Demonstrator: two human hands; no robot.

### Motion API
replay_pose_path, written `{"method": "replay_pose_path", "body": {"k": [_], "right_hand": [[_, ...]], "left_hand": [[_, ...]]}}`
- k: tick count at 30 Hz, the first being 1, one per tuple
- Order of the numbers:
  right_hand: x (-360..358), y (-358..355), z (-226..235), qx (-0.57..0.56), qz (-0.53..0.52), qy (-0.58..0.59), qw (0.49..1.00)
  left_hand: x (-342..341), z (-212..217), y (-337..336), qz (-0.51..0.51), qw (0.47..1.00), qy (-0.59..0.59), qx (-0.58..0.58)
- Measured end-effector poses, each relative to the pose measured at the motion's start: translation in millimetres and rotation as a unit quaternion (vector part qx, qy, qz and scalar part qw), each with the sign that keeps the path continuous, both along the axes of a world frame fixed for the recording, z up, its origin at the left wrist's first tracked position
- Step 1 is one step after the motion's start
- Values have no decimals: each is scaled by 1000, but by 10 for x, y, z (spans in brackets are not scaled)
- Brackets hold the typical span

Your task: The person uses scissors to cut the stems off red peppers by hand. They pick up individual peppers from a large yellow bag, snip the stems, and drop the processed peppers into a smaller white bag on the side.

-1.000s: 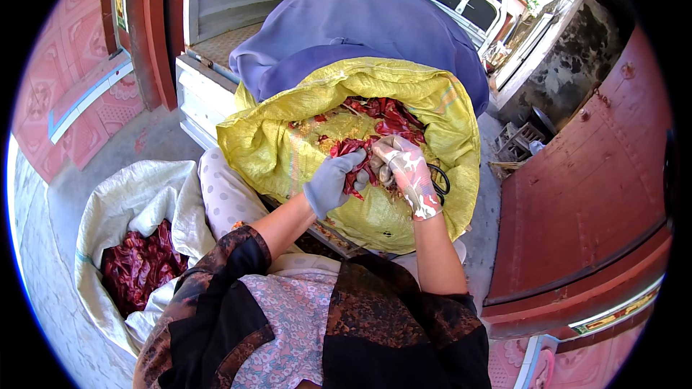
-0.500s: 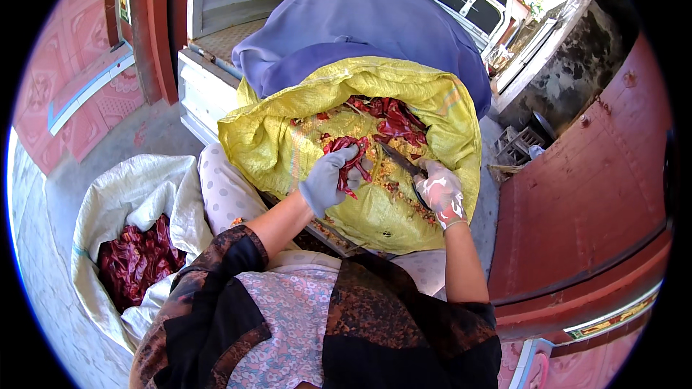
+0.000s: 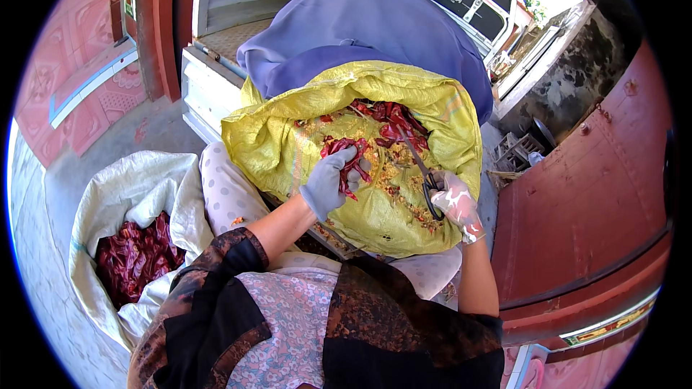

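My left hand, in a grey glove, is closed round several dried red chilies above the mouth of a yellow woven sack. In my right hand, which wears a pink and white glove, is a pair of black-handled scissors. Their blades point up and left toward more dried chilies lying deeper in the sack. Yellow seeds and bits of stem are scattered over the sack's inner face between my hands.
At my left stands a white woven sack of dark red dried chilies. A large blue cloth bundle fills the truck bed behind the yellow sack. To the right rises a red metal door, with a small crate beyond.
My right hand has moved slightly right and down with the scissors, whose blades have swung to a steeper angle, away from the left hand. The left hand keeps its chilies nearly in place.
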State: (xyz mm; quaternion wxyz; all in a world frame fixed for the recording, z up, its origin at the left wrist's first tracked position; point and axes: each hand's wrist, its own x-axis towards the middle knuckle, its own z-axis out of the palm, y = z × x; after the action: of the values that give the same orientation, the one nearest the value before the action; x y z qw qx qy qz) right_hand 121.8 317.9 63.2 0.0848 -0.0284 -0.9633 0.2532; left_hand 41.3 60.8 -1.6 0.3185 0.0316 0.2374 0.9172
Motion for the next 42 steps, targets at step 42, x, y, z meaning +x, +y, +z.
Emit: {"method": "replay_pose_path", "body": {"k": [42], "right_hand": [[141,-1039,58,298,17,10,954]], "left_hand": [[106,-177,-58,-99,979,101,148]]}}
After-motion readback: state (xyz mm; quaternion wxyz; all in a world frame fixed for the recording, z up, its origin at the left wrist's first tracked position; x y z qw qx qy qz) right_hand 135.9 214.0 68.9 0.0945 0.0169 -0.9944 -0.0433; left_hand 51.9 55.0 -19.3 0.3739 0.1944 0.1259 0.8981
